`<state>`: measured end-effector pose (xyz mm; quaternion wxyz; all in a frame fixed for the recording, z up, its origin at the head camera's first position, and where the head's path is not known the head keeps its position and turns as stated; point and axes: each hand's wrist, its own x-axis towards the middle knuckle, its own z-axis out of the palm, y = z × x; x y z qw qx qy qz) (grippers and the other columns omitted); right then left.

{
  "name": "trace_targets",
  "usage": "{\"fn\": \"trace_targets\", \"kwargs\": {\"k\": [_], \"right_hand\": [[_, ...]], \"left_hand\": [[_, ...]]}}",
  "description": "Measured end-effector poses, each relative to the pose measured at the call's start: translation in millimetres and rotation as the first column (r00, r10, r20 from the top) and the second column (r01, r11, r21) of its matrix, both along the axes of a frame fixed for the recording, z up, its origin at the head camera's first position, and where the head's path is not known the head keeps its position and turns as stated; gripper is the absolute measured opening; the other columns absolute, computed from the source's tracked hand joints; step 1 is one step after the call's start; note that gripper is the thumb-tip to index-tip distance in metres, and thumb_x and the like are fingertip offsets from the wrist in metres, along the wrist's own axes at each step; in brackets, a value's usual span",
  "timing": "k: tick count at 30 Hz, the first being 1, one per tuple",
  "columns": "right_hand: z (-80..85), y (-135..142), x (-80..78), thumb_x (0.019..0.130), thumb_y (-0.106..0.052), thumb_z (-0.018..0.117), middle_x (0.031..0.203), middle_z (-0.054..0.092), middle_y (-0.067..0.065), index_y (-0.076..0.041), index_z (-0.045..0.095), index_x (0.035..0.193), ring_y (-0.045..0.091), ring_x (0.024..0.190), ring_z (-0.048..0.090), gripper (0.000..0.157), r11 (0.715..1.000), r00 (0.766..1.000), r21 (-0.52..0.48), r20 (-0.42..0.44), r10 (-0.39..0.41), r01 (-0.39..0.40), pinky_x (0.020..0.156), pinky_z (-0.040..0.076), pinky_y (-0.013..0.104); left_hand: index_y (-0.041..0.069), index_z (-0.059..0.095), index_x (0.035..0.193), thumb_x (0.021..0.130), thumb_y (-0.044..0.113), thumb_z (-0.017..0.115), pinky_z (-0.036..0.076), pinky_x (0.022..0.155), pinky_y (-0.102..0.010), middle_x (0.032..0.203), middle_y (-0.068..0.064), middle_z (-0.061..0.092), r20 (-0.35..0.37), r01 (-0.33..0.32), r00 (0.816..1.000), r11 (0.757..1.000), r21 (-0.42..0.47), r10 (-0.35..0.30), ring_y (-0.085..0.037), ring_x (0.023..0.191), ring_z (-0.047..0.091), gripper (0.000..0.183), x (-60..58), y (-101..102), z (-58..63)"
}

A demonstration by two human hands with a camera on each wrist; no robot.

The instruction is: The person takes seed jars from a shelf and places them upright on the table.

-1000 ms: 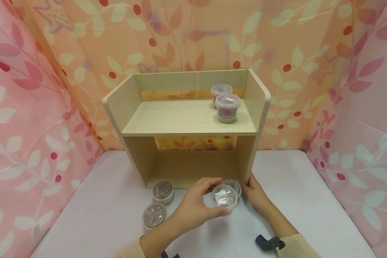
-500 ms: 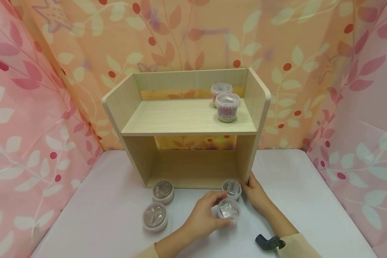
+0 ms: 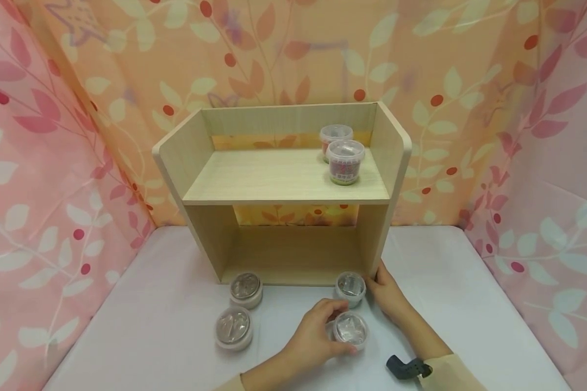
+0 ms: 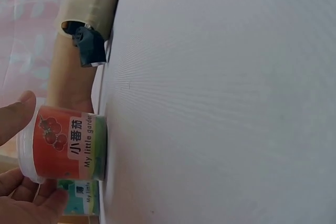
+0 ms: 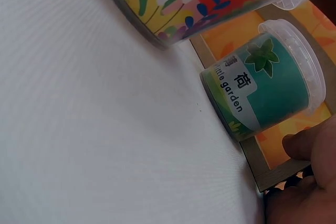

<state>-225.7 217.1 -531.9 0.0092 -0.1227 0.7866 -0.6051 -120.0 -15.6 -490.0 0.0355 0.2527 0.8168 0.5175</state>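
My left hand [image 3: 313,338] holds a red plastic tub [image 4: 63,142] by its clear lid, thumb on one side and fingers on the other. The tub is upright with its base right at the white tabletop, and its label shows tomatoes and "My little garden". Just behind it stands a teal tub [image 5: 262,85] with a green leaf on the label, in front of the shelf's lower right corner. My right hand [image 3: 390,297] grips the front edge of the small wooden shelf's right side panel [image 5: 257,163], low down.
Two more lidded tubs, a rear one [image 3: 246,290] and a nearer one [image 3: 233,328], stand at the shelf's front left. On the upper board [image 3: 264,176] are a purple-labelled tub [image 3: 344,165] and a red-labelled tub [image 3: 336,133] behind it. Patterned curtains [image 3: 499,108] enclose the table.
My left hand has brought the red tub toward me and slightly right, down to the table in front of the teal tub. My right hand has stayed at the shelf.
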Motion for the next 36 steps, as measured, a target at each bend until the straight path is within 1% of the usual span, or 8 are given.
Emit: {"fn": "trace_targets", "kwargs": {"k": [12, 17, 22, 25, 27, 30, 32, 36], "right_hand": [[1.4, -1, 2.9, 0.104, -0.003, 0.052, 0.162, 0.033, 0.025, -0.010, 0.022, 0.161, 0.043, 0.153, 0.022, 0.064, 1.000, 1.000, -0.017, 0.025, 0.005, -0.005, 0.125, 0.013, 0.061], [-0.3, -1, 2.2, 0.104, -0.002, 0.052, 0.162, 0.033, 0.024, -0.011, 0.022, 0.161, 0.043, 0.153, 0.023, 0.065, 1.000, 1.000, -0.029, 0.025, 0.002, -0.001, 0.125, 0.013, 0.060], [0.9, 0, 0.1, 0.103, -0.002, 0.053, 0.161, 0.035, 0.025, -0.011, 0.021, 0.162, 0.043, 0.152, 0.025, 0.067, 1.000, 1.000, -0.014, 0.006, -0.002, 0.003, 0.124, 0.015, 0.060], [2.0, 0, -0.9, 0.103, -0.001, 0.053, 0.161, 0.035, 0.025, -0.011, 0.022, 0.162, 0.043, 0.152, 0.025, 0.067, 1.000, 1.000, -0.010, 0.006, -0.006, 0.006, 0.125, 0.016, 0.059], [2.5, 0, -1.0, 0.103, -0.001, 0.053, 0.162, 0.033, 0.024, -0.011, 0.021, 0.162, 0.043, 0.153, 0.023, 0.067, 1.000, 1.000, -0.012, 0.012, -0.005, 0.005, 0.125, 0.015, 0.060], [3.0, 1, -0.9, 0.104, -0.002, 0.052, 0.164, 0.030, 0.023, -0.011, 0.020, 0.162, 0.043, 0.154, 0.021, 0.068, 1.000, 1.000, -0.012, 0.023, -0.001, 0.001, 0.125, 0.013, 0.060], [2.6, 1, -0.9, 0.104, -0.002, 0.052, 0.164, 0.028, 0.024, -0.011, 0.019, 0.163, 0.043, 0.154, 0.020, 0.068, 1.000, 1.000, -0.014, 0.026, 0.003, -0.003, 0.125, 0.013, 0.061], [0.8, 3, -0.1, 0.104, -0.002, 0.051, 0.164, 0.029, 0.025, -0.010, 0.019, 0.162, 0.044, 0.154, 0.020, 0.067, 1.000, 1.000, -0.010, 0.031, 0.008, -0.008, 0.124, 0.014, 0.061]], "left_hand": [[0.010, 0.053, 0.144, 0.073, 0.027, 0.094, 0.047, 0.110, -0.026, 0.135, 0.007, 0.055, 0.018, -0.006, 1.000, 0.997, -0.071, 0.007, -0.010, 0.127, 0.056, 0.084, 4.8, -1, 0.8], [0.014, 0.052, 0.146, 0.075, 0.033, 0.093, 0.050, 0.106, -0.029, 0.137, 0.005, 0.055, -0.016, -0.015, 1.000, 0.992, -0.124, 0.013, -0.012, 0.125, 0.056, 0.084, 5.5, -5, 14.3], [0.015, 0.053, 0.145, 0.078, 0.031, 0.091, 0.050, 0.107, -0.031, 0.137, 0.001, 0.058, -0.064, -0.051, 0.997, 0.993, -0.110, 0.044, -0.015, 0.126, 0.057, 0.079, 3.8, -16, 47.4], [0.014, 0.054, 0.144, 0.080, 0.027, 0.090, 0.048, 0.110, -0.032, 0.137, 0.000, 0.057, -0.064, -0.051, 0.997, 0.996, -0.068, 0.047, -0.019, 0.127, 0.057, 0.075, 2.4, -23, 72.6], [0.015, 0.054, 0.144, 0.081, 0.024, 0.089, 0.047, 0.111, -0.031, 0.138, 0.002, 0.056, -0.046, -0.046, 0.998, 0.998, -0.035, 0.044, -0.019, 0.128, 0.056, 0.072, 1.9, -28, 90.4], [0.015, 0.054, 0.144, 0.082, 0.020, 0.089, 0.046, 0.112, -0.032, 0.141, 0.003, 0.055, -0.055, -0.035, 0.998, 0.999, 0.002, 0.035, -0.017, 0.130, 0.055, 0.072, 1.0, -35, 117.8], [0.013, 0.054, 0.144, 0.082, 0.017, 0.088, 0.046, 0.112, -0.032, 0.142, 0.002, 0.056, -0.091, -0.033, 0.995, 0.999, 0.016, 0.034, -0.016, 0.131, 0.055, 0.071, 0.3, -38, 135.1], [0.012, 0.055, 0.144, 0.081, 0.017, 0.089, 0.046, 0.112, -0.033, 0.142, 0.000, 0.056, -0.193, -0.059, 0.979, 0.998, 0.012, 0.060, -0.016, 0.133, 0.055, 0.071, -3.2, -41, 168.5]]}}
